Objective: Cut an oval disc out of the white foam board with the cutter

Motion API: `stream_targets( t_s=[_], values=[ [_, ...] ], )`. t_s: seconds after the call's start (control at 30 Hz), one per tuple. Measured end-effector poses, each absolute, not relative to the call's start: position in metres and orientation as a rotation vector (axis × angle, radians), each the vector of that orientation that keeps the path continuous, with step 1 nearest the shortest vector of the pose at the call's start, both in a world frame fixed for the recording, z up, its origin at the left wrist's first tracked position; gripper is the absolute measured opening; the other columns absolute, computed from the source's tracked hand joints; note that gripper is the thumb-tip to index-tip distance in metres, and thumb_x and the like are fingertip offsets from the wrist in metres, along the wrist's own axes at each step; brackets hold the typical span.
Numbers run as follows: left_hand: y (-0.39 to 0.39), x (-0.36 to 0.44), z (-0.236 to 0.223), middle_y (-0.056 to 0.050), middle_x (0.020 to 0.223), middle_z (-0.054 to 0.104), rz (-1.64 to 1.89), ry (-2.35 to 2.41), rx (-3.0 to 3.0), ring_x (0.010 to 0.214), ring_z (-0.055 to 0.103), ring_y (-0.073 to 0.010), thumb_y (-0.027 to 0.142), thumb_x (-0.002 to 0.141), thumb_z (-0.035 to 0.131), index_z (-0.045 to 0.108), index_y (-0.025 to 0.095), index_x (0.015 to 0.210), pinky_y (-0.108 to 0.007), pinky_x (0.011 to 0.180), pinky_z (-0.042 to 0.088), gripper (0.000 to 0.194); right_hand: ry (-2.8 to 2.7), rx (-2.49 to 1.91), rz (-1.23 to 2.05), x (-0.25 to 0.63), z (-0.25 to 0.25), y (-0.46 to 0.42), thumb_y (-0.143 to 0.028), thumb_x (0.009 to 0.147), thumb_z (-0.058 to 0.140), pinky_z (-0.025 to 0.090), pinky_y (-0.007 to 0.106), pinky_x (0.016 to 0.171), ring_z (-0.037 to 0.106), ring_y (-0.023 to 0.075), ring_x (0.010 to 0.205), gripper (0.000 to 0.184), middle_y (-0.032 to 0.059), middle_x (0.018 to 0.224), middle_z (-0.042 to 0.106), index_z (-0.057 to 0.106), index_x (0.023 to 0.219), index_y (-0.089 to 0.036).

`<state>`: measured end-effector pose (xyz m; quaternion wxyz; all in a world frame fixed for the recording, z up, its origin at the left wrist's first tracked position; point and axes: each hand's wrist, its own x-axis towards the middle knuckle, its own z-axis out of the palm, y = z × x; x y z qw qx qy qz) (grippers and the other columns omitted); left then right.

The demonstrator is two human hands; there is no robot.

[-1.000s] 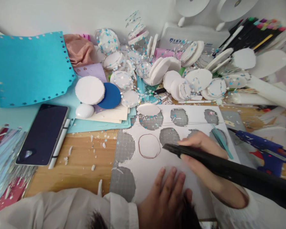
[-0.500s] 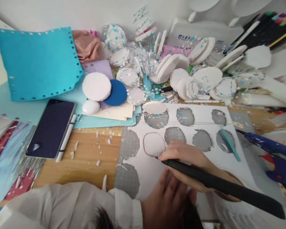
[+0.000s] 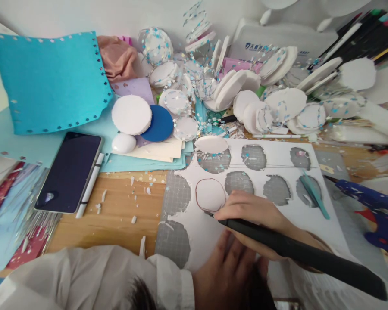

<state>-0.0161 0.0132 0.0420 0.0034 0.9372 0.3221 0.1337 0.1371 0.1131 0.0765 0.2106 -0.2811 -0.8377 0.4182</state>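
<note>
My right hand (image 3: 255, 215) is closed round a long black cutting tool (image 3: 297, 254), whose tip touches the lower edge of a red-outlined circle (image 3: 210, 194) on a white foam sheet (image 3: 261, 155). The sheet has several round holes cut out of it and lies on a grey cutting mat (image 3: 173, 202). My left hand (image 3: 228, 275) lies flat, fingers together, pressing the sheet's near edge just below the tool.
A heap of white foam discs (image 3: 245, 92) fills the back of the desk. A phone (image 3: 67, 172) and a white pen (image 3: 90, 185) lie at the left beside teal felt (image 3: 51, 79). A blue glue gun (image 3: 371, 206) lies at the right. Foam scraps litter the wood.
My right hand has brought the black tool down and left, from above the sheet to the bottom edge of the outlined circle. My left hand has stayed pressed on the sheet.
</note>
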Motion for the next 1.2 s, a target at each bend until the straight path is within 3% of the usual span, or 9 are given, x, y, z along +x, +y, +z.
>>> stream_targets(
  t_s=[0.23,0.6,0.77,0.93,1.2],
  values=[
    [0.014,-0.015,0.041,-0.001,0.134,0.057,0.46,1.025,2.902,0.125,0.047,-0.0221,0.026,0.098,0.028,0.053,0.018,0.13,-0.046,0.113,0.016,0.042,-2.338,-0.795,1.174,0.137,0.077,0.113,-0.013,0.087,0.05,0.046,0.031,0.083,0.059,0.0158,0.084,0.028,0.0051,0.091,0.064,0.058,0.113,-0.023],
    [0.012,-0.015,0.038,-0.003,0.139,0.052,0.425,0.986,2.933,0.129,0.045,-0.0253,0.028,0.097,0.029,0.046,0.019,0.136,-0.053,0.116,0.008,0.044,-2.309,-0.775,1.087,0.136,0.076,0.114,-0.015,0.089,0.047,0.049,0.031,0.074,0.062,0.0173,0.083,0.026,0.0069,0.092,0.067,0.057,0.113,-0.021],
    [0.014,-0.015,0.04,-0.001,0.14,0.052,0.424,0.997,2.918,0.131,0.043,-0.0235,0.028,0.097,0.027,0.051,0.018,0.133,-0.051,0.117,0.004,0.044,-2.276,-0.668,1.138,0.135,0.074,0.117,-0.016,0.09,0.048,0.048,0.032,0.071,0.06,0.0167,0.079,0.029,0.0082,0.089,0.066,0.057,0.117,-0.018],
    [0.014,-0.017,0.041,-0.001,0.133,0.057,0.45,0.977,2.938,0.124,0.049,-0.0235,0.028,0.097,0.03,0.05,0.024,0.133,-0.053,0.116,0.006,0.041,-2.326,-0.612,1.153,0.138,0.074,0.122,-0.012,0.089,0.05,0.046,0.033,0.077,0.06,0.0173,0.083,0.031,0.0083,0.091,0.066,0.057,0.118,-0.018],
    [0.013,-0.018,0.042,-0.002,0.136,0.055,0.439,0.967,2.934,0.124,0.05,-0.0229,0.031,0.097,0.034,0.049,0.025,0.134,-0.052,0.115,0.008,0.04,-2.358,-0.607,1.21,0.143,0.078,0.128,-0.01,0.087,0.052,0.043,0.031,0.072,0.057,0.0166,0.079,0.032,0.0051,0.087,0.065,0.058,0.116,-0.022]
  ],
)
